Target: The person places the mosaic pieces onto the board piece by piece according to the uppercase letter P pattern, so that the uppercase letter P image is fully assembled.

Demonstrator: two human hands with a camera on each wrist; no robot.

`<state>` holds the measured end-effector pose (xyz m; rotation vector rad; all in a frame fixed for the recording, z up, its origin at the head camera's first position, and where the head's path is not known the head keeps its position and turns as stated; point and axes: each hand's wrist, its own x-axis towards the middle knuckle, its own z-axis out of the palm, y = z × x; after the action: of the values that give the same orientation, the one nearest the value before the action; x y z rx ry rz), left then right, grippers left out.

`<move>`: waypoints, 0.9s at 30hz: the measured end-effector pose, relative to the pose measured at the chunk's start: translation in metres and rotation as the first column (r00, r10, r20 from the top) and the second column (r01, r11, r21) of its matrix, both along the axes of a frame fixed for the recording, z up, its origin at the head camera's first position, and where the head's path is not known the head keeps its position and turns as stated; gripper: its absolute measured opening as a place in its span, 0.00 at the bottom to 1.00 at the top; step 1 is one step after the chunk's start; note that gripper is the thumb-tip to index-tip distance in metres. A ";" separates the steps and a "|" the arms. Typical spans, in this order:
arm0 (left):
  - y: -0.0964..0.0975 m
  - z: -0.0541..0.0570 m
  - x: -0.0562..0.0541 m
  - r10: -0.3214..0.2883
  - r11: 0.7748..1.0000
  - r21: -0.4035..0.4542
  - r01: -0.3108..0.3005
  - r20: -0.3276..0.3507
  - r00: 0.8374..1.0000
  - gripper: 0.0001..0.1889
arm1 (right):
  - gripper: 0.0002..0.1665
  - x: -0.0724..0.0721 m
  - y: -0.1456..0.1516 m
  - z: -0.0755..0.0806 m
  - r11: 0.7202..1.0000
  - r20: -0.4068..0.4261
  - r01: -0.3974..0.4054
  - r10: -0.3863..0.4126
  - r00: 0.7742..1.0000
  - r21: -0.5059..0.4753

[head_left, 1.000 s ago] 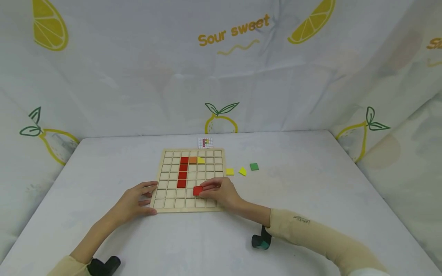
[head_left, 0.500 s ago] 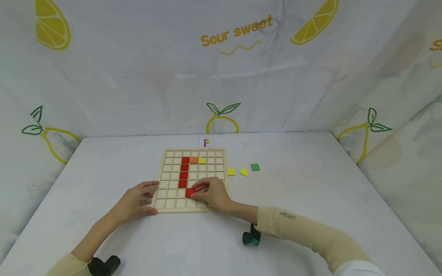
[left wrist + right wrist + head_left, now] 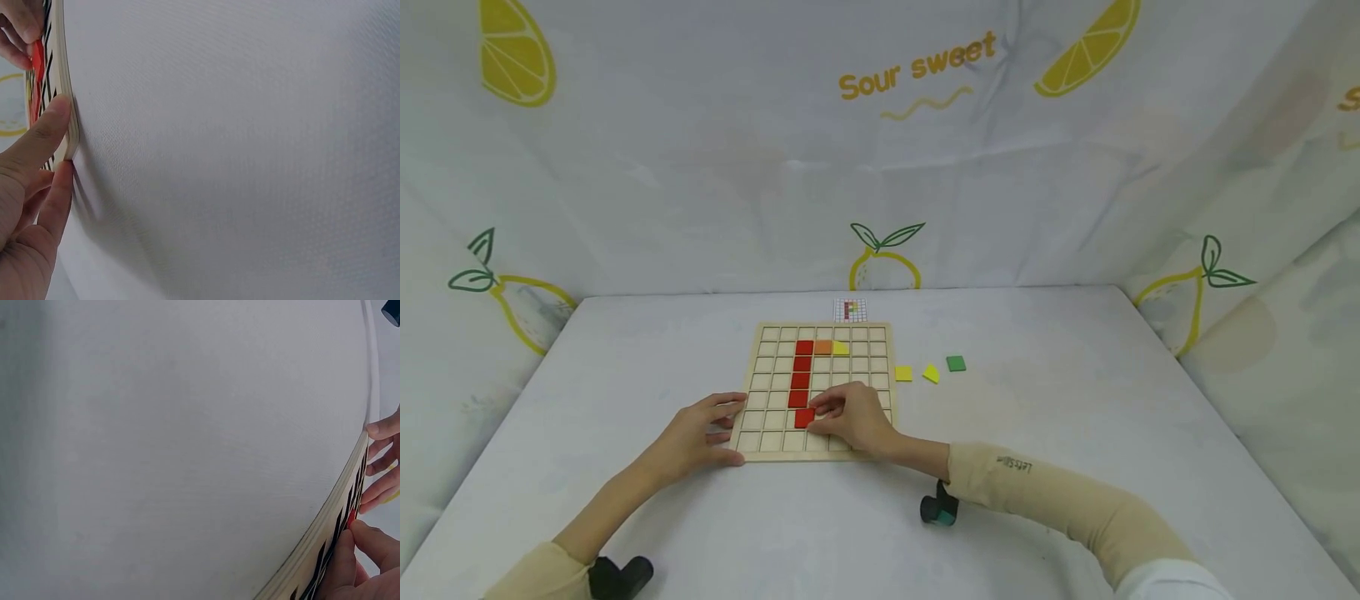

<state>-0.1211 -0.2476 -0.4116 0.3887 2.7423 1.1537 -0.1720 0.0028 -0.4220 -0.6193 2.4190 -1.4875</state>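
- Red tile (image 3: pixel 803 418) and right hand (image 3: pixel 853 417) shifted toward 9 o'clock over the board (image 3: pixel 805 457).
- Right hand, the nearer, pinches the red tile's 3 o'clock edge.
- Tile appears square, no long axis; red column (image 3: pixel 800 381) lies just off at 12 o'clock. Seated or lifted: cannot tell.
- Left hand (image 3: pixel 696 433): extended fingers touch the board's 9 o'clock edge.

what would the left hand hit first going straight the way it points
The board: the left hand seems to touch its left side, so going on would likely push it toward the right hand.
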 end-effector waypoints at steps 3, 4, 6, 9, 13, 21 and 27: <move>0.000 0.001 0.000 -0.009 1.000 0.001 0.009 -0.006 1.000 0.41 | 0.13 0.000 0.000 0.001 1.000 -0.004 -0.002 0.002 1.000 0.010; 0.000 0.001 0.000 -0.009 1.000 0.003 0.009 -0.006 1.000 0.41 | 0.12 0.000 0.000 0.001 1.000 -0.006 -0.003 0.003 1.000 0.011; -0.001 0.001 0.000 -0.010 1.000 0.007 0.010 -0.010 1.000 0.41 | 0.11 -0.001 -0.001 0.002 1.000 -0.012 -0.007 0.007 1.000 0.013; -0.002 0.001 0.000 -0.008 1.000 0.021 0.008 -0.004 1.000 0.41 | 0.11 -0.001 -0.002 0.002 1.000 -0.018 -0.015 0.016 1.000 0.009; -0.002 0.001 0.000 -0.011 0.999 0.036 0.011 0.002 1.000 0.41 | 0.11 -0.002 -0.003 0.003 1.000 -0.011 -0.016 0.016 1.000 0.004; -0.001 0.001 0.000 -0.016 1.000 0.018 0.016 -0.010 1.000 0.40 | 0.10 -0.003 -0.003 0.003 1.000 -0.006 -0.024 0.024 1.000 -0.020; 0.000 0.003 0.001 -0.016 1.000 0.013 0.016 -0.003 1.000 0.41 | 0.09 -0.002 -0.004 0.003 0.999 -0.016 -0.038 0.037 0.999 -0.031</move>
<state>-0.1197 -0.2471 -0.4085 0.4132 2.7300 1.1691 -0.1745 -0.0014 -0.4192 -0.6812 2.3863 -1.5133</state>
